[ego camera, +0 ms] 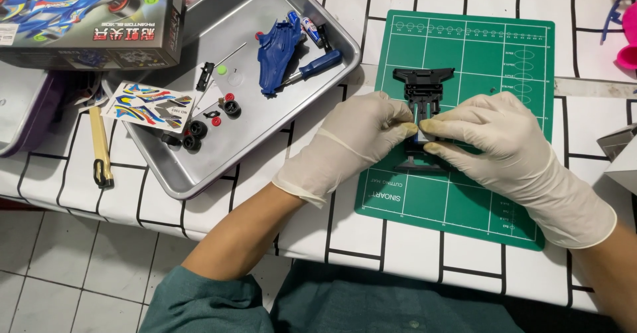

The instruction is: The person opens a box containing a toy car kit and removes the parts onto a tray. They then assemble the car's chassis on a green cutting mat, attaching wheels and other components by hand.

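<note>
Our gloved left hand (361, 137) and right hand (491, 144) pinch fingertips closed on the black chassis (423, 97) over the green cutting mat (464, 121); uneven squeeze risks popping a part loose.

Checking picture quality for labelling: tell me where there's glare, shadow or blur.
Head view: soft glare on the metal tray; faint shadows under the left hand and right hand on the green cutting mat; black chassis sharp; slight bending towards the frame's edges.

Bare green cutting mat (504, 61) is left open right of the black chassis (423, 84); leftward passage is blocked by the metal tray (265, 140), crowded with parts.
</note>
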